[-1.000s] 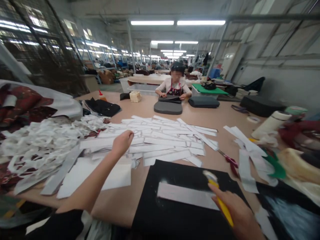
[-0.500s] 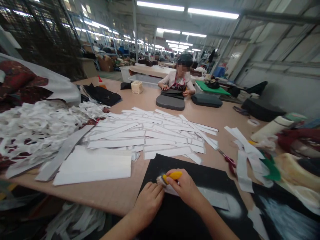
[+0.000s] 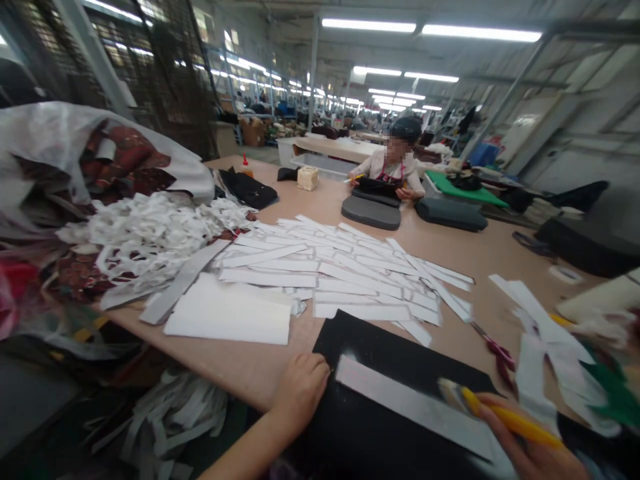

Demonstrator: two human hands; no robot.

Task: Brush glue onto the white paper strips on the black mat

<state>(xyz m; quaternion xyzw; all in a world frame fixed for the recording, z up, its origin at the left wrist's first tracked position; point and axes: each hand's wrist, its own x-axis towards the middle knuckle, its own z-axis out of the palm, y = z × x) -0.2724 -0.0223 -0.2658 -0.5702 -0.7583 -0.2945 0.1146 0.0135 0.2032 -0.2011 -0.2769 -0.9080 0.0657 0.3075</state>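
A grey-white strip point(image 3: 415, 405) lies on a black mat point(image 3: 380, 347) at the table's near edge. My left hand point(image 3: 300, 390) rests with curled fingers on the mat's left edge, just beside the strip's left end. My right hand point(image 3: 535, 453) grips a yellow-handled brush point(image 3: 500, 413) whose bristle tip touches the strip near its right part. Many white strips point(image 3: 345, 267) lie spread over the table beyond the mat.
A stack of white sheets point(image 3: 230, 313) and a heap of white cut scraps point(image 3: 145, 233) lie to the left. Red-handled scissors point(image 3: 495, 347) sit right of the mat. A person point(image 3: 395, 167) works on dark pads across the table. More strips point(image 3: 170, 413) hang below the table edge.
My right hand has swept the brush from the strip's left end toward its right. My left hand stays at the left end; earlier it came back from the spread strips.
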